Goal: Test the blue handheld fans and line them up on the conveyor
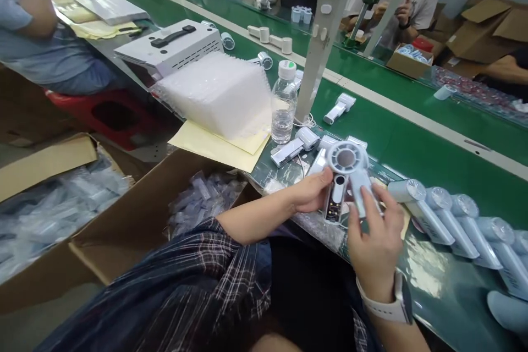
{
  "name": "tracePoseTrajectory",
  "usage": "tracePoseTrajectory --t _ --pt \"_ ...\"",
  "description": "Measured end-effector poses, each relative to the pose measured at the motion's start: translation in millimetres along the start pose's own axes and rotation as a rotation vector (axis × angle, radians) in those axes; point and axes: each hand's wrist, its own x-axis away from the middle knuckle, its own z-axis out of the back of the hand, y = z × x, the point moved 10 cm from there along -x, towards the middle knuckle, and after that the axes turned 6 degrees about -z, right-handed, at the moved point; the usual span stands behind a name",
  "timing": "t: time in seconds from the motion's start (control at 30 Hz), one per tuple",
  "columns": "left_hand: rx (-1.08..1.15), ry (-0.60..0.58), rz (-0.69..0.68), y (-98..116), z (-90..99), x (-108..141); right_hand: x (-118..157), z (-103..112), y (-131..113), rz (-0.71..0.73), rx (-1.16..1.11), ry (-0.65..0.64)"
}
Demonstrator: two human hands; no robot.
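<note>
In my left hand [314, 191] is a light-blue handheld fan [346, 158] with a round, vented head; its handle is uncovered and shows a dark circuit board [333, 206]. My fingers are closed round the handle's side. My right hand [375, 225] grips a light-blue handle cover [359, 190] beside that uncovered handle, its fingers on the outer face. Whether the cover touches the fan's head I cannot tell. Close behind lies a whitish fan part [295, 146]. To the right, a row of light-blue fans [433, 220] leans over along the bench.
A water bottle [284, 104] stands by a metal post [319, 44]. Left of it is a bubble-wrapped stack [223, 93] on yellow sheets [206, 143]. Cardboard boxes [111, 242] with bagged parts stand below on the left. Beyond runs a green conveyor [396, 143]; other people work around it.
</note>
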Motion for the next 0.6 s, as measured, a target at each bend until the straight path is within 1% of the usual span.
tracePoseTrajectory --t 0.03,0.1,0.13,0.17,0.2,0.23,0.27,0.3,0.33,0.4,0.43,0.47,0.5,0.53,0.57,0.6 --pt "0.01 0.025 -0.031 12.6 7.7 6.4 0.1 -7.4 -13.7 0.066 -0.034 -0.051" --pt "-0.018 0.084 -0.147 48.2 24.9 23.8 -9.7 -26.9 -33.2 0.136 -0.182 -0.245" --pt "-0.058 0.113 -0.218 68.6 32.7 34.8 -21.3 -38.6 -37.4 0.12 -0.262 -0.35" --pt "-0.107 0.138 -0.282 87.9 38.7 46.5 -38.5 -51.2 -37.9 0.07 -0.321 -0.422" --pt "-0.157 0.158 -0.334 105.1 42.9 58.0 -60.3 -66.6 -35.4 -0.009 -0.363 -0.468" --pt "-0.2 0.175 -0.374 119.5 45.4 68.8 -87.3 -80.5 -30.3 -0.103 -0.366 -0.431" --pt "-0.232 0.191 -0.405 131.2 46.8 78.3 -115.4 -94.5 -29.1 -0.167 -0.385 -0.355" --pt "-0.259 0.204 -0.431 140.5 47.4 86.5 -140.1 -116.2 -32.8 -0.213 -0.442 -0.333" --pt "-0.29 0.218 -0.457 148.2 47.7 93.5 -160.3 -143.7 -40.2 -0.25 -0.513 -0.361" --pt "-0.37 0.258 -0.516 160.5 49.6 105.5 -185.2 -199.4 -61.3 -0.295 -0.644 -0.496" --pt "-0.408 0.279 -0.543 165.3 51.5 110.8 -192.1 -216.9 -68.5 -0.304 -0.668 -0.528" --pt "-0.441 0.291 -0.568 169.4 53.4 115.6 -195.5 -226.3 -71.1 -0.313 -0.671 -0.539" --pt "-0.461 0.301 -0.6 173.9 55.9 120.7 -196.6 -225.2 -68.6 -0.311 -0.66 -0.516" --pt "-0.469 0.314 -0.638 179.0 59.3 126.0 -195.6 -213.6 -61.5 -0.298 -0.654 -0.459" --pt "-0.473 0.327 -0.681 184.7 63.0 131.3 -191.1 -193.9 -51.4 -0.277 -0.666 -0.391" --pt "-0.476 0.343 -0.724 190.5 67.1 136.0 -182.2 -169.4 -39.6 -0.252 -0.698 -0.335"
